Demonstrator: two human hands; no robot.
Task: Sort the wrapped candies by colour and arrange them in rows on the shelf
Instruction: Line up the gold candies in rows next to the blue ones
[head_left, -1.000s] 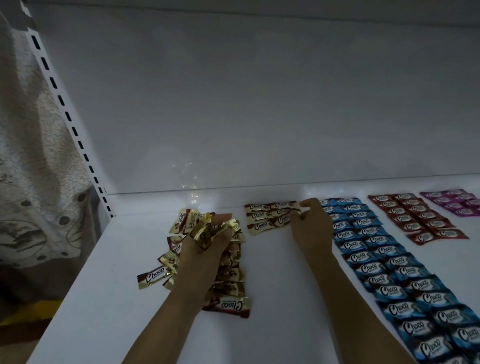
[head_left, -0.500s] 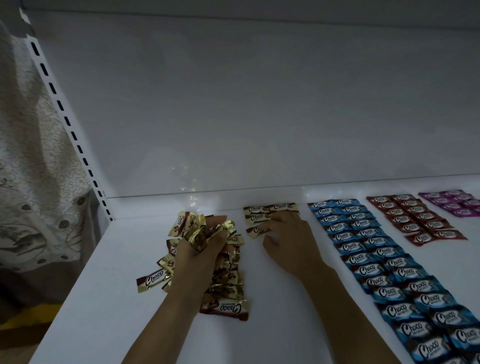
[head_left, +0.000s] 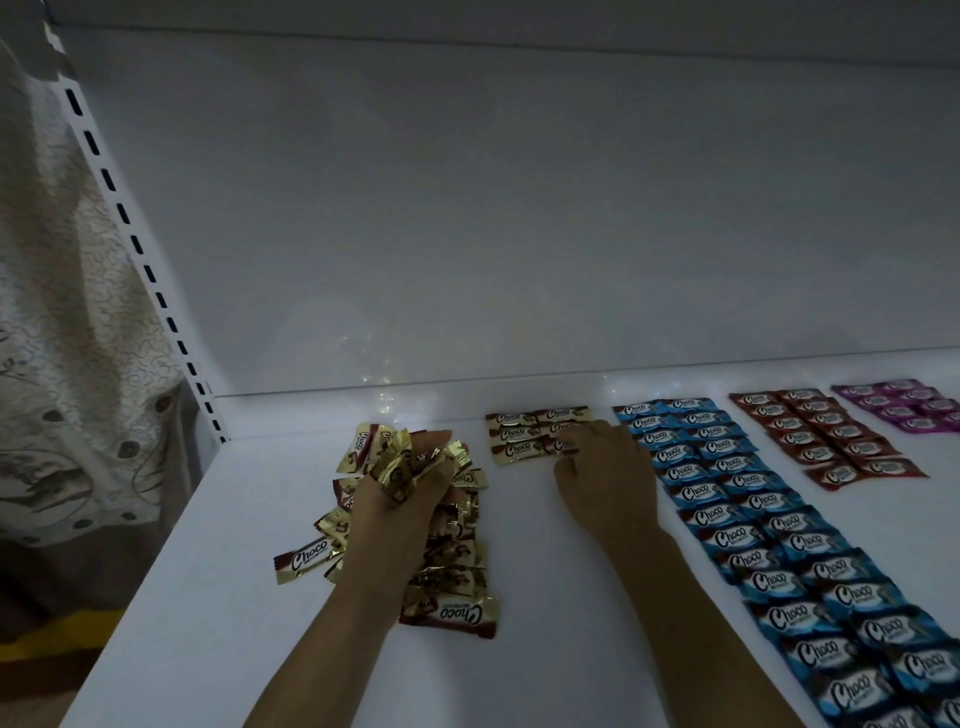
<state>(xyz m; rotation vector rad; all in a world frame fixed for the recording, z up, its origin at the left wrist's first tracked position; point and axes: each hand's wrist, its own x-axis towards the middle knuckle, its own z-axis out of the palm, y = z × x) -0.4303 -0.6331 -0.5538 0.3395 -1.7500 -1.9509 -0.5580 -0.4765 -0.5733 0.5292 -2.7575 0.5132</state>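
Wrapped candies (head_left: 457, 613): where do we log them? (K.)

All on the white shelf (head_left: 208, 597). We note a loose gold pile (head_left: 452, 566) left of centre, and gold rows (head_left: 519, 434), two across and three deep, near the back edge. To their right, blue rows (head_left: 753, 525) form a double column running toward the front. Then come red rows (head_left: 821, 436), then purple rows (head_left: 904, 405) cut off by the frame's right side. (M.)

Hands? (K.)

The left hand (head_left: 402, 499) is clenched round a crumpled handful (head_left: 395, 457) of gold wrappers, held over the pile. The right hand (head_left: 602, 483) lies flat, fingers (head_left: 576, 441) straight, tips touching the right candy of the nearest gold row. It grasps nothing. (M.)

Open room? (K.)

We see bare shelf between the pile and the gold rows. A wider bare strip runs forward from the gold rows, bounded by the pile and the blue column, and the right forearm lies across it. One gold candy (head_left: 306, 561) juts from the pile's left side, with bare shelf beyond it. The slotted upright (head_left: 135, 244) closes the back left corner. (M.)

Materials? (K.)

The wrappers are glossy foil, rectangular with crimped ends, printed "Choco". Those in the handful are creased. The shelf and back panel (head_left: 519, 208) are smooth white. Patterned fabric (head_left: 62, 312) hangs left of the upright. (M.)
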